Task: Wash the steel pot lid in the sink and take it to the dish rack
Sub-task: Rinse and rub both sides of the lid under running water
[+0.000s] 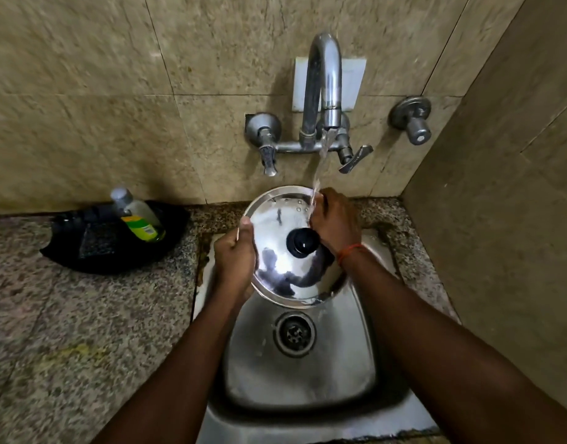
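A round steel pot lid [277,225] with a black knob [303,242] is held tilted above the steel sink [295,370]. My left hand [235,257] grips its left rim, thumb on top. On the upper right part of the lid rests my right hand [335,219], fingers closed against the rim where the water stream [319,168] from the tap [324,84] lands. The lid's top face looks at me and mirrors the room. No dish rack is in view.
A black tray [93,251] on the granite counter [67,331] at the left holds a dish-soap bottle [138,216] and a dark scrub pad [98,241]. Tap handles [352,160] and a wall valve [413,120] stick out of the tiled wall. A side wall stands close on the right.
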